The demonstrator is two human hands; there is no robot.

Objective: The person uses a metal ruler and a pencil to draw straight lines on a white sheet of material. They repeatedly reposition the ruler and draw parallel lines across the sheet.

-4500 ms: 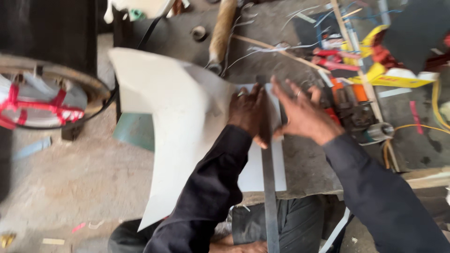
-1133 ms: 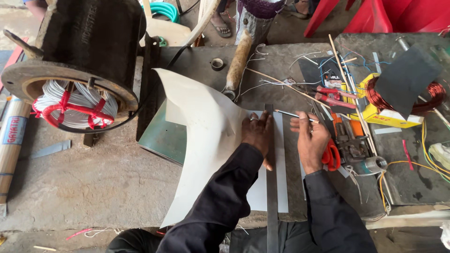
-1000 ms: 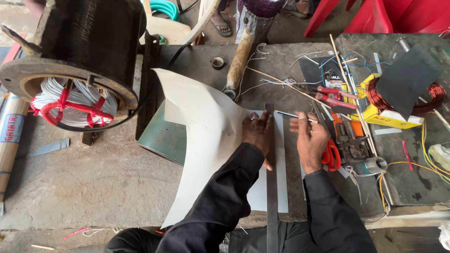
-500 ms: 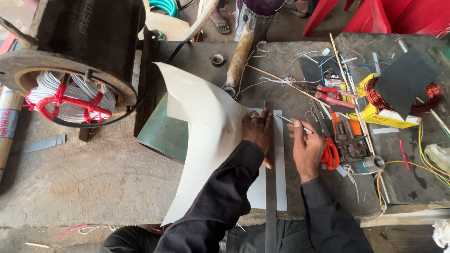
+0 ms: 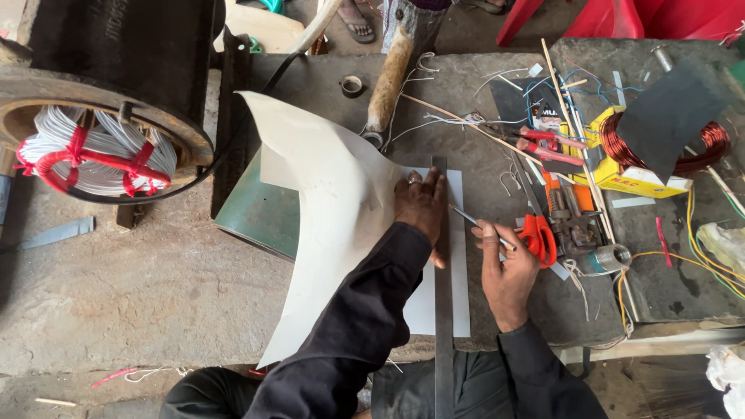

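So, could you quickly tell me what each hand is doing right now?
Left hand: flat, pressing the steel ruler onto the white sheet.
Right hand: closed on a thin pen-like tool.

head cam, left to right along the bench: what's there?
motor stator with white windings → curled white sheet → left hand pressing steel ruler → right hand holding a thin pointed tool → orange-handled scissors → copper wire coil

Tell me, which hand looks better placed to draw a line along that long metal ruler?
Probably the right hand: it holds a thin pen-like tool just beside the long grey metal ruler. The left hand presses ruler and white sheet flat.
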